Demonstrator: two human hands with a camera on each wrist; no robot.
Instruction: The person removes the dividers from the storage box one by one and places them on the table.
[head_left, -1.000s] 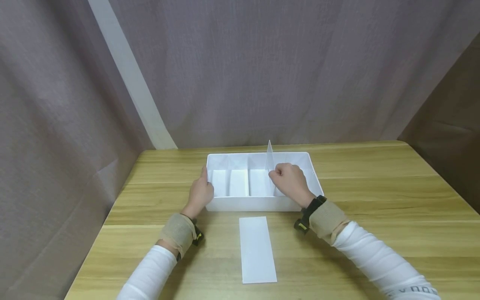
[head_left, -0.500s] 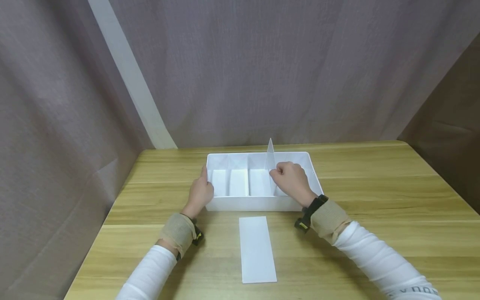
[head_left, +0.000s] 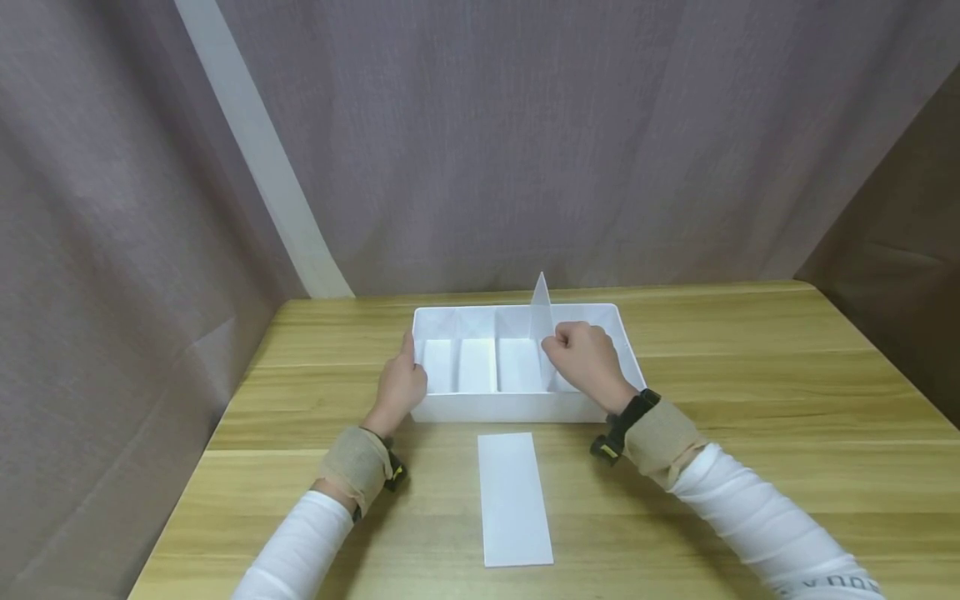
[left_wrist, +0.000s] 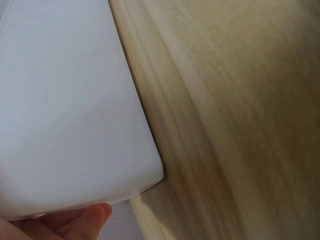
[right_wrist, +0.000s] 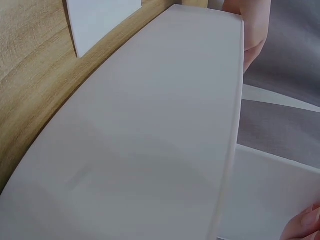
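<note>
A long white divider box (head_left: 517,407) lies crosswise on the table, with upright partitions splitting its inside. At its left end my left hand (head_left: 399,385) grips the end wall; in the left wrist view, fingertips (left_wrist: 95,215) lie against that wall. Over the right part of the box, my right hand (head_left: 588,358) pinches a thin white divider panel (head_left: 540,312) that stands upright, its far corner poking above the back rim. In the right wrist view this divider panel (right_wrist: 267,195) shows past the long wall, with fingers (right_wrist: 305,222) on it; its lower edge is hidden.
A flat white panel (head_left: 515,500) lies on the wooden table (head_left: 750,400) in front of the box. Grey curtains (head_left: 525,150) hang close behind the table and along its left side.
The divider panel in my right hand has risen slightly, and that hand has shifted a little to the right. My left hand and the box have stayed in place.
</note>
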